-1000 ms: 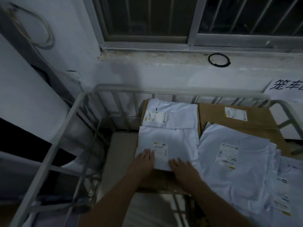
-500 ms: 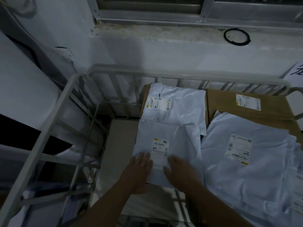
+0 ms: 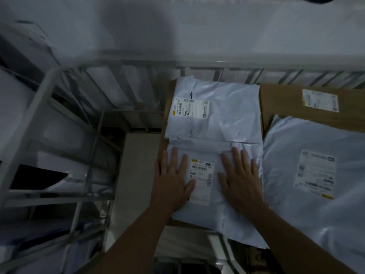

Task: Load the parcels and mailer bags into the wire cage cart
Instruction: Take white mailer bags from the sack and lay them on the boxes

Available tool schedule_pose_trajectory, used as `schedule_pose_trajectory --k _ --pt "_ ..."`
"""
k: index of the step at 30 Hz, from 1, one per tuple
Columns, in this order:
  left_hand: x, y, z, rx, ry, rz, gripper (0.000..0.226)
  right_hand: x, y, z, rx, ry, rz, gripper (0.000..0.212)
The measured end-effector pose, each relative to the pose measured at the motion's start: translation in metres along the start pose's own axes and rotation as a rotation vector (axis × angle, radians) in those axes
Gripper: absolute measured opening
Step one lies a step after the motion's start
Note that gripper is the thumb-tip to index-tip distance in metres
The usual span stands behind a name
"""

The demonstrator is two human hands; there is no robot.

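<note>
Left hand [image 3: 171, 180], right hand [image 3: 241, 178]: flat, fingers straight, grip open, pressing near mailer bag [image 3: 205, 214] atop cardboard box [image 3: 171, 91] inside wire cage cart [image 3: 45, 86]. Risk: bag's near-right corner seems to overhang box; slick plastic may slide off on release.

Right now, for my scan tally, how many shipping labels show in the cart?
4: one on the far white plastic mailer bag, one on the near bag, one on the brown cardboard box, one on the big right bag. Others may be hidden.
</note>
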State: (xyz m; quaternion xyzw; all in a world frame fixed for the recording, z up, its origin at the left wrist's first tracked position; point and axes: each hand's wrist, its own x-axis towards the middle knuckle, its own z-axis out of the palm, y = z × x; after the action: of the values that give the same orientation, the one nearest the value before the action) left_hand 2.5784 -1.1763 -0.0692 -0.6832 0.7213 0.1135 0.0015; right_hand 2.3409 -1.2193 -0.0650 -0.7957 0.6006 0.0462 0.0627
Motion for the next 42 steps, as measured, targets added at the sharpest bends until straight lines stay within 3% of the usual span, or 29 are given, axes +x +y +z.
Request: schedule_pose_trajectory --k 23,27,31,33,37,42 --pt "0.001 -0.007 0.019 0.03 0.047 -0.012 0.08 0.002 -0.004 0.023 0.048 0.063 -0.038 0.066" --pt "0.001 -0.006 0.009 0.033 -0.039 -0.024 0.08 0.006 0.0 0.008 0.066 -0.083 -0.059 0.069" --pt "0.009 0.0 -0.016 0.065 -0.248 -0.107 0.092 -0.006 0.018 -0.041 -0.037 -0.273 -0.121 0.076" --pt "0.013 0.017 -0.038 0.065 -0.349 -0.167 0.097 -0.019 0.039 -0.064 -0.069 -0.23 -0.102 0.063" --pt "0.013 0.082 -0.076 0.031 -0.358 -0.169 0.085 -0.047 0.098 -0.107 -0.149 -0.171 -0.048 0.056" --pt "0.005 0.192 -0.098 -0.052 -0.47 -0.079 0.076 -0.069 0.203 -0.149 -0.213 -0.381 -0.056 0.056"
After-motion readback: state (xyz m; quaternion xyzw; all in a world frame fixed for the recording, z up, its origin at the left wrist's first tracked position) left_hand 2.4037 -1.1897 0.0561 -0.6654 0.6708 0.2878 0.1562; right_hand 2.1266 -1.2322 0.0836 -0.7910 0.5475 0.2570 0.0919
